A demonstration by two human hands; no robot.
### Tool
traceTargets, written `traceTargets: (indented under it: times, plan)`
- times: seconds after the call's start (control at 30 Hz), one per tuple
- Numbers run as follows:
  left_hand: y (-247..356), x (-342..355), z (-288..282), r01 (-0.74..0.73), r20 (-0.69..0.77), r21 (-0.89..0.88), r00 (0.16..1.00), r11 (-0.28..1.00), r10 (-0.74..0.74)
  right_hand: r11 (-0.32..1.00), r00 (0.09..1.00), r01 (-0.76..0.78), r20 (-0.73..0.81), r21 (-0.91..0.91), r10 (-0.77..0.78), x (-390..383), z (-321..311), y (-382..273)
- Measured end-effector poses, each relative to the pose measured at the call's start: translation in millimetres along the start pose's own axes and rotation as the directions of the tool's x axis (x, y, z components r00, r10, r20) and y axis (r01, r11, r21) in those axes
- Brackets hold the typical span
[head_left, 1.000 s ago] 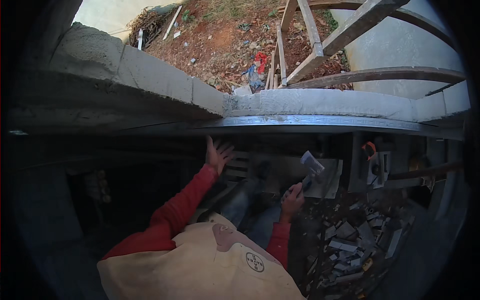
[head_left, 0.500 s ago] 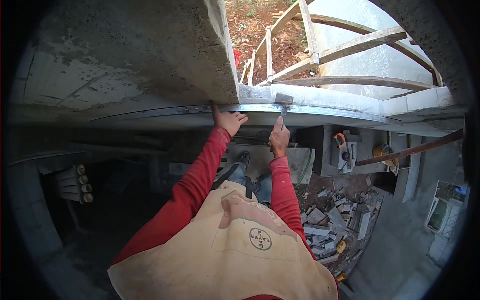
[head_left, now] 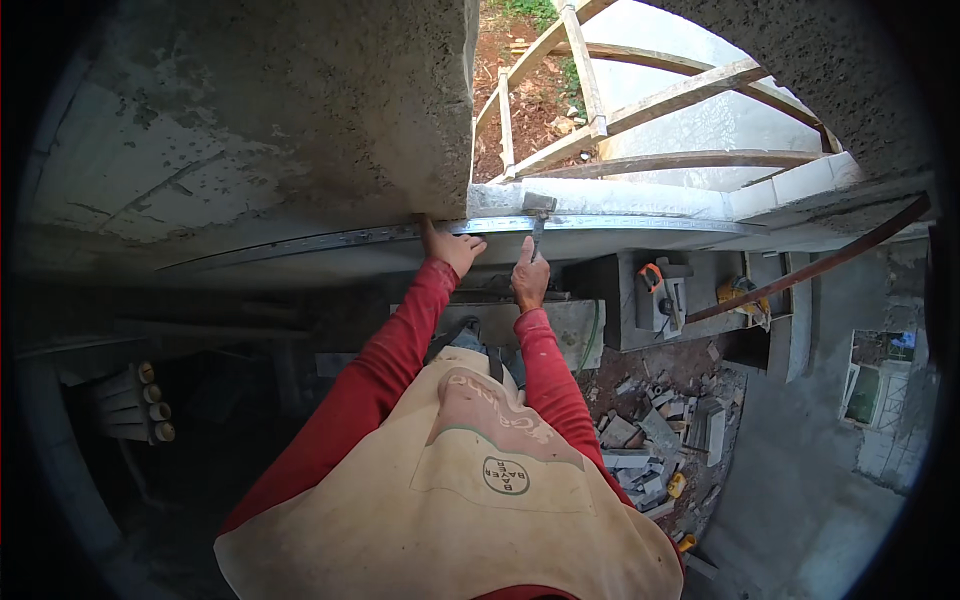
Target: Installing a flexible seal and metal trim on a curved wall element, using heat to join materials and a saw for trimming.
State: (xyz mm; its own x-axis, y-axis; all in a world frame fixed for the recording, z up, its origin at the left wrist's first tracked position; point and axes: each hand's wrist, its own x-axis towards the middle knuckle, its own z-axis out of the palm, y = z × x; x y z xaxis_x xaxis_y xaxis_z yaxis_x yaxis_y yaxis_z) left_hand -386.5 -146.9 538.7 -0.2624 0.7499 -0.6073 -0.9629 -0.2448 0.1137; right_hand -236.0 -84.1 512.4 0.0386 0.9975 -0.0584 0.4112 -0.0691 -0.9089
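Observation:
A long, thin metal strip [head_left: 600, 222] runs along the wall just below the window opening, bowed by the lens. My left hand [head_left: 452, 247] lies against it near the corner of the opening, thumb and fingers spread apart, touching the strip. My right hand [head_left: 530, 276] is wrapped round the handle of a hammer [head_left: 540, 203]. The hammer's blocky head is over the strip's upper edge by the sill; whether it touches is unclear. Both arms reach forward in red sleeves.
Wooden framing [head_left: 640, 115] crosses the opening. Below right are a block ledge [head_left: 625, 330] with an orange-handled tool [head_left: 652, 278], a rusty bar [head_left: 810, 275] and broken block rubble [head_left: 660, 435]. Several pipes [head_left: 150, 400] stick out at left.
The whole view has shifted a little. The hammer and my right hand have come slightly left along the strip, closer to my left hand, which stays against the strip.

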Motion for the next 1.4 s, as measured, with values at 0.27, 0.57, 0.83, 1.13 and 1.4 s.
traceTargets:
  times: [0.27,0.57,0.83,1.13,1.4]
  plan:
    - [14.6,-1.2,-18.1,0.079,0.060,0.015,0.995,0.997,-0.080,0.975,0.938,-0.211,0.268,-0.063,0.220,-10.5,7.3,8.1]
    - [31.9,-16.0,-1.9,0.037,0.021,0.097,0.999,0.995,-0.039,0.994,0.982,-0.088,0.165,-0.058,0.096,-9.5,1.3,-0.3]
    - [30.2,-13.0,-11.9,0.065,0.036,0.133,0.997,0.989,-0.070,0.993,0.982,-0.113,0.149,-0.030,0.116,-15.3,7.9,-6.4]
    - [30.3,-16.7,-11.4,0.093,0.080,0.100,0.992,0.991,-0.101,0.973,0.960,-0.232,0.159,-0.008,0.230,-12.4,10.7,14.2]
    - [32.9,-16.3,-9.2,0.063,0.083,0.106,0.994,0.992,-0.072,0.967,0.948,-0.254,0.197,0.003,0.248,-15.6,9.6,3.2]
